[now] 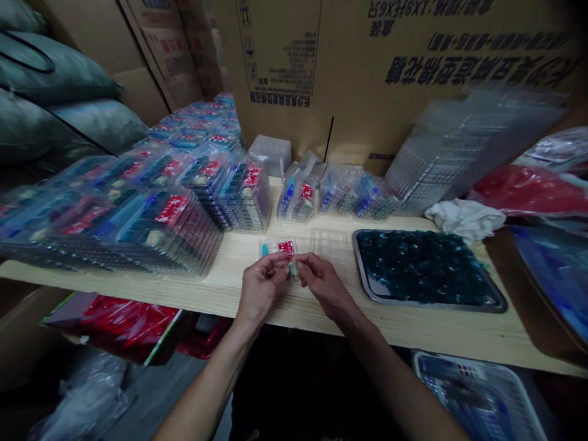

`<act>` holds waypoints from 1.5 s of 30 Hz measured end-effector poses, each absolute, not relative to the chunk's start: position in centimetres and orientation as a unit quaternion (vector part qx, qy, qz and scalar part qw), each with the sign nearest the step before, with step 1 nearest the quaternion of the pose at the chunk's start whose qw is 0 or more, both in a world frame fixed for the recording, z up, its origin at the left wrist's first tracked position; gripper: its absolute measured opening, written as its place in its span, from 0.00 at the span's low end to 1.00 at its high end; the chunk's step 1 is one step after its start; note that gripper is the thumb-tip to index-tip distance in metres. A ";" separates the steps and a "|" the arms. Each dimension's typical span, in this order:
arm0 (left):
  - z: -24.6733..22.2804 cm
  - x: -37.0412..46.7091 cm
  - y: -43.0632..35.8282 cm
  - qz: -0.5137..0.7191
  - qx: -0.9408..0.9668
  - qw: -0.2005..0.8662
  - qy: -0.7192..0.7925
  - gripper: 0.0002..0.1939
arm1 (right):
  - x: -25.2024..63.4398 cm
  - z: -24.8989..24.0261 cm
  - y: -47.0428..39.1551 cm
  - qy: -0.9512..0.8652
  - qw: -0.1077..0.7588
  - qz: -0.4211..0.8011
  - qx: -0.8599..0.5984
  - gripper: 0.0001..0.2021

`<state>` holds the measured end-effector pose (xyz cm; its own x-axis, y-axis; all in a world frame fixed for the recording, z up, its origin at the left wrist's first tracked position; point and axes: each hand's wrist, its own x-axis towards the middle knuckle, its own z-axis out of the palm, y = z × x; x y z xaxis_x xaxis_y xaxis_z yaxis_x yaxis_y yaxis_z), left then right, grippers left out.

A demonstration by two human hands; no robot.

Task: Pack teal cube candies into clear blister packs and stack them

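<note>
Both hands meet over the front middle of the wooden table (229, 288). My left hand (264, 285) and my right hand (321, 282) have their fingertips pinched close together, at a small pale greenish thing between them that is too small to make out. Just beyond the fingers lies a small clear plastic case (275, 243) with a red patterned card (285, 247) and a blue item inside. To its right is a clear tray (328, 243). Further right, a metal tray (361, 269) holds many dark teal wrapped pieces (413, 263).
Stacks of filled clear cases (169, 226) cover the left of the table. More cases (296, 193) and nested clear trays (432, 153) stand against a large cardboard box (349, 79). A white cloth (466, 217) lies behind the metal tray; an open box (519, 275) is at right.
</note>
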<state>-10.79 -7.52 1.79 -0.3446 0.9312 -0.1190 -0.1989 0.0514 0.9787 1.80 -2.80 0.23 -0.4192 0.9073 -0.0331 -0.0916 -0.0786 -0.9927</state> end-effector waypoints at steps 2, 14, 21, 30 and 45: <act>2.3 -11.1 -6.8 0.605 0.359 0.450 0.549 0.18 | 2.3 0.8 -2.2 -0.532 0.385 0.671 -0.344 0.12; 3.2 -12.2 -4.4 -0.045 0.756 0.137 0.638 0.11 | 5.5 -2.8 -2.3 -0.659 0.317 0.555 -0.396 0.08; 1.9 -11.7 -3.4 -0.045 0.748 0.153 0.644 0.12 | 4.6 -4.0 -3.8 -0.724 0.302 0.510 -0.352 0.05; 0.9 -15.5 -4.5 0.346 0.599 0.340 0.637 0.05 | 6.2 -1.5 -2.2 -0.588 0.380 0.594 -0.395 0.10; 1.2 -12.3 -8.8 0.621 0.218 0.544 0.520 0.20 | 0.4 -0.5 -3.0 -0.684 0.388 0.499 -0.365 0.06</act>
